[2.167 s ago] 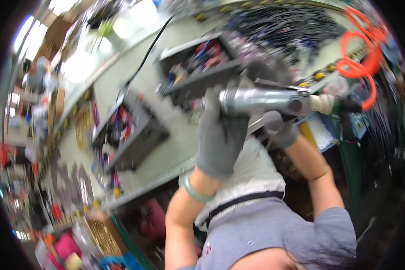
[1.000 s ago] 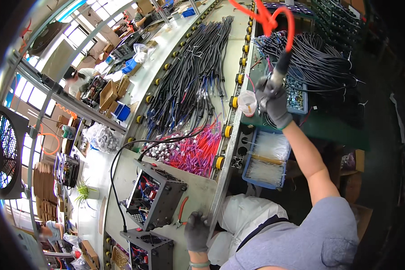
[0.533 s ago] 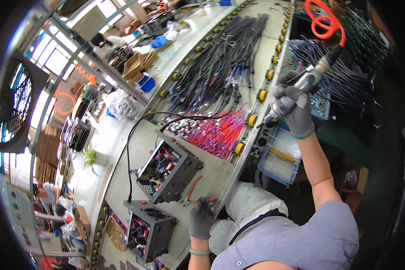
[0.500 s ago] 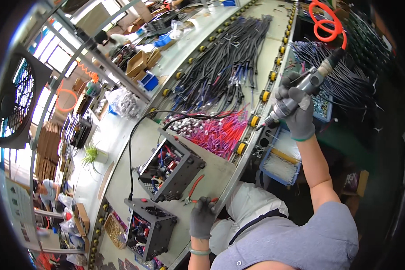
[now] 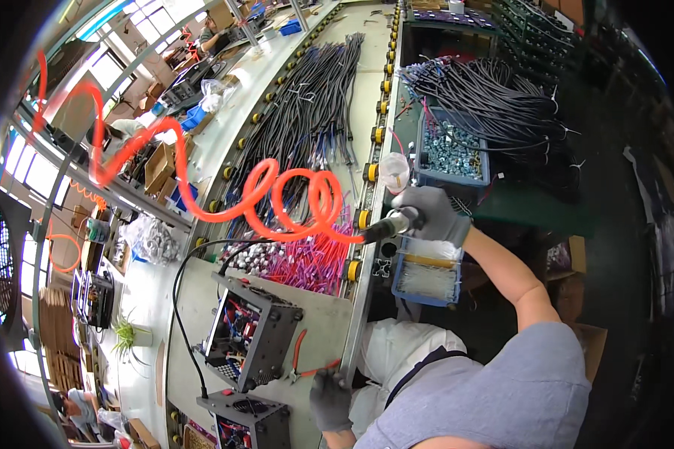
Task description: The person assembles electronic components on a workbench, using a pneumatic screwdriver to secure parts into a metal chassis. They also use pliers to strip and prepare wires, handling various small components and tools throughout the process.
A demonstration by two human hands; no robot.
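My right hand (image 5: 430, 213), in a grey glove, is closed around an air screwdriver (image 5: 403, 221) beside the right rail of the bench. An orange coiled hose (image 5: 307, 173) runs from the tool's black end leftward across the bench; its working tip is hidden by the hand. Just beyond the hand stands a clear plastic cup (image 5: 395, 170), with a blue bin of small screws (image 5: 453, 146) to its right. My left hand (image 5: 329, 399), also gloved, rests at the bench's near edge with curled fingers; what they may hold is hidden. Red-handled pliers (image 5: 298, 355) lie just beyond it.
Two open grey metal housings with wiring, one (image 5: 254, 337) farther and one (image 5: 251, 419) nearer, stand on the bench (image 5: 326, 314). Black cables (image 5: 314, 105) and red-purple wires (image 5: 307, 262) lie beyond. A blue bin of white ties (image 5: 427, 280) sits at the right rail.
My right hand has moved left and down with the air screwdriver, whose hose end now faces left. The orange hose has swung across the bench. My view has shifted right.
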